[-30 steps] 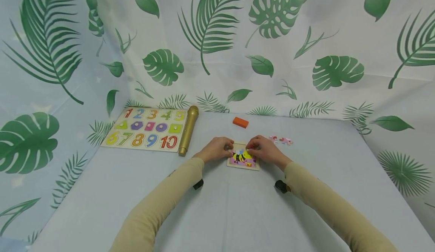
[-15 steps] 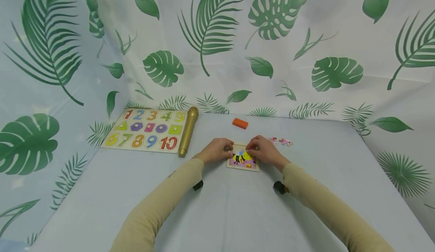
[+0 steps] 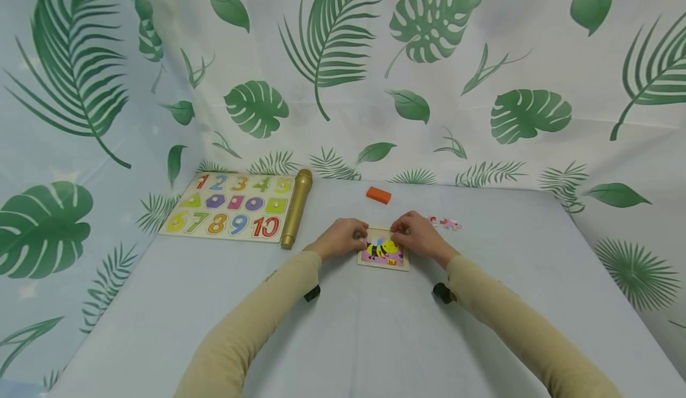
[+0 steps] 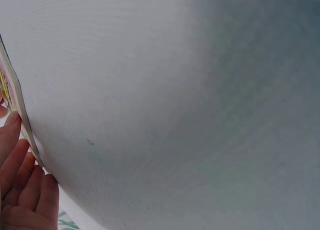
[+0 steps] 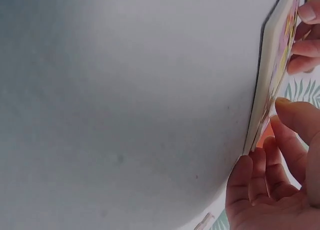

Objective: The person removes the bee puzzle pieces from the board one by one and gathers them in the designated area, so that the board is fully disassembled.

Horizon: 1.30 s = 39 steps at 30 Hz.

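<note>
A small square bee puzzle board [image 3: 382, 254] lies between the two hands in the head view, its yellow-and-black bee facing up. My left hand [image 3: 340, 236] holds its left edge; the left wrist view shows the thumb [image 4: 11, 126] at the rim and the other fingers along the side. At the upper right of the board is my right hand [image 3: 420, 238], thumb and curled fingers close together over the corner. In the right wrist view several fingertips [image 5: 244, 165] meet the board's edge, while the thumb lies above. Whether a loose piece is under them is hidden.
Pink puzzle pieces [image 3: 450, 224] lie just beyond the right hand. An orange block [image 3: 379, 195] sits behind the board. To the left are a wooden number board [image 3: 230, 206] and a gold microphone [image 3: 296, 208]. A leaf-printed cloth [image 3: 343, 88] hangs behind the table.
The right thumb and fingers have shifted slightly up and right, baring more of the bee's yellow head. My left hand and the board have stayed in place.
</note>
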Each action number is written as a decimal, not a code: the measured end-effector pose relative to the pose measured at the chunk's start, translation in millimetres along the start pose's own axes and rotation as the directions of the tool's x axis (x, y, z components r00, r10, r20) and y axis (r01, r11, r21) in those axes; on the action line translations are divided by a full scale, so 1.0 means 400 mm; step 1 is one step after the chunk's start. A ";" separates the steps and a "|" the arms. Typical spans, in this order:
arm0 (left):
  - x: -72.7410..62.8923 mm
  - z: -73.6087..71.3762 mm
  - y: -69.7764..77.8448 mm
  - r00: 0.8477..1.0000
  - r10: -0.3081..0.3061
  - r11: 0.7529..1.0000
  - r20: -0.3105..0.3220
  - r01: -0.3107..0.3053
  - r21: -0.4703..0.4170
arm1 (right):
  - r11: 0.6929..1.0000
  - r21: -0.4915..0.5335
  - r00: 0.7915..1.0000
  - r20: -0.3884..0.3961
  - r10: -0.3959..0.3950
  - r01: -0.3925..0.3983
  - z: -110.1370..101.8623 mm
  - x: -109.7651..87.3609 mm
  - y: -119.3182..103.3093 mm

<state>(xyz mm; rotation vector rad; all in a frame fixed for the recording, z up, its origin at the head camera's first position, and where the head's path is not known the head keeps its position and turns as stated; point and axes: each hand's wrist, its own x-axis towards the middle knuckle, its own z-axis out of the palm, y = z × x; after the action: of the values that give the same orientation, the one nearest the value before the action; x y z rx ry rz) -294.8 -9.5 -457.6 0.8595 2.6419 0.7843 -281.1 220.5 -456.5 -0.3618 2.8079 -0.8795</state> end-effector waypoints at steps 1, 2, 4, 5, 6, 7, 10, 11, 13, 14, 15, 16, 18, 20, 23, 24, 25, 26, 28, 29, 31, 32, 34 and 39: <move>0.000 0.000 0.001 1.000 -0.001 1.000 0.000 0.001 -0.002 | 1.000 -0.003 1.000 0.001 -0.004 0.004 -0.002 0.001 0.002; 0.000 -0.001 0.002 1.000 -0.002 1.000 0.001 0.002 -0.002 | 1.000 -0.005 1.000 0.001 -0.007 0.007 -0.003 0.001 0.003; 0.000 0.000 0.002 1.000 -0.003 1.000 0.001 0.003 -0.001 | 1.000 -0.006 1.000 0.004 -0.010 0.010 -0.005 0.001 0.007; 0.000 0.000 0.001 1.000 -0.004 1.000 0.002 0.004 0.000 | 1.000 -0.003 1.000 0.006 -0.009 0.009 -0.006 0.001 0.009; 0.001 0.000 0.001 1.000 -0.006 1.000 0.003 0.006 -0.001 | 1.000 -0.001 1.000 0.008 -0.008 0.008 -0.006 0.001 0.009; 0.001 0.000 0.001 1.000 -0.008 1.000 0.005 0.008 -0.001 | 1.000 0.000 1.000 0.011 -0.005 0.005 -0.006 0.001 0.010; 0.000 0.000 0.001 1.000 -0.009 1.000 0.004 0.009 -0.003 | 1.000 -0.008 1.000 0.019 0.001 -0.001 -0.006 0.001 0.006; -0.001 -0.001 0.001 1.000 -0.010 1.000 0.004 0.010 -0.003 | 1.000 -0.014 1.000 0.021 0.002 -0.002 -0.006 0.003 0.005; -0.001 -0.001 0.001 1.000 -0.009 1.000 0.002 0.009 -0.005 | 1.000 -0.028 1.000 0.023 0.001 0.000 -0.004 0.007 0.004; -0.001 -0.001 0.000 1.000 -0.007 1.000 0.001 0.007 -0.005 | 0.999 -0.035 1.000 0.025 -0.004 0.005 -0.004 0.008 0.003; -0.001 -0.001 0.000 1.000 -0.006 1.000 0.001 0.006 -0.005 | 0.999 -0.044 1.000 0.025 -0.012 0.013 -0.004 0.009 0.004; 0.000 -0.001 -0.001 1.000 -0.005 1.000 0.001 0.005 -0.004 | 0.999 -0.048 1.000 0.026 -0.016 0.017 -0.003 0.009 0.004; 0.001 -0.001 -0.001 1.000 -0.003 1.000 0.003 0.003 -0.005 | 0.998 -0.054 0.999 0.027 -0.021 0.023 -0.004 0.008 0.004; 0.001 -0.001 -0.001 1.000 -0.001 1.000 0.004 0.001 -0.005 | 0.998 -0.054 0.999 0.024 -0.026 0.027 -0.005 0.005 0.003; 0.001 -0.001 -0.001 1.000 -0.002 1.000 0.006 0.002 -0.009 | 0.998 -0.049 0.999 0.014 -0.032 0.033 -0.006 0.003 0.004; 0.001 -0.001 0.000 1.000 -0.001 1.000 0.007 0.001 -0.010 | 0.998 -0.045 0.999 0.011 -0.036 0.036 -0.007 0.003 0.005; 0.001 -0.001 0.000 1.000 0.000 1.000 0.007 0.001 -0.009 | 0.998 -0.044 0.999 0.007 -0.038 0.038 -0.007 0.003 0.006; 0.001 0.000 0.000 1.000 0.000 1.000 0.008 0.000 -0.008 | 0.998 -0.043 0.999 0.007 -0.040 0.040 -0.007 0.003 0.008; 0.001 0.000 0.000 1.000 0.002 1.000 0.009 -0.002 -0.006 | 0.998 -0.040 0.999 0.012 -0.042 0.042 -0.007 0.003 0.013; 0.001 0.000 0.001 1.000 0.003 1.000 0.009 -0.003 -0.006 | 0.999 -0.036 0.999 0.016 -0.038 0.038 -0.007 0.003 0.016; 0.000 0.000 0.002 1.000 0.002 1.000 0.009 -0.002 -0.008 | 0.999 -0.037 0.999 0.025 -0.036 0.036 -0.008 0.003 0.021; -0.001 -0.001 0.003 1.000 0.002 1.000 0.009 -0.002 -0.009 | 0.999 -0.036 0.999 0.032 -0.039 0.040 -0.009 0.003 0.023; -0.002 -0.002 0.004 1.000 0.001 1.000 0.010 -0.001 -0.012 | 0.998 -0.039 0.998 0.035 -0.043 0.045 -0.012 0.002 0.026; -0.002 -0.003 0.003 1.000 0.000 1.000 0.010 0.000 -0.006 | 0.996 -0.050 0.997 0.034 -0.071 0.073 -0.017 0.002 0.031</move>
<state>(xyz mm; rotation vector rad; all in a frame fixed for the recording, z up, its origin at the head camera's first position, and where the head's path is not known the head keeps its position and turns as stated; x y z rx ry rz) -294.0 -9.7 -455.9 0.8597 2.6291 0.7856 -285.6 233.9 -458.1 -0.4836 2.8080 -0.8094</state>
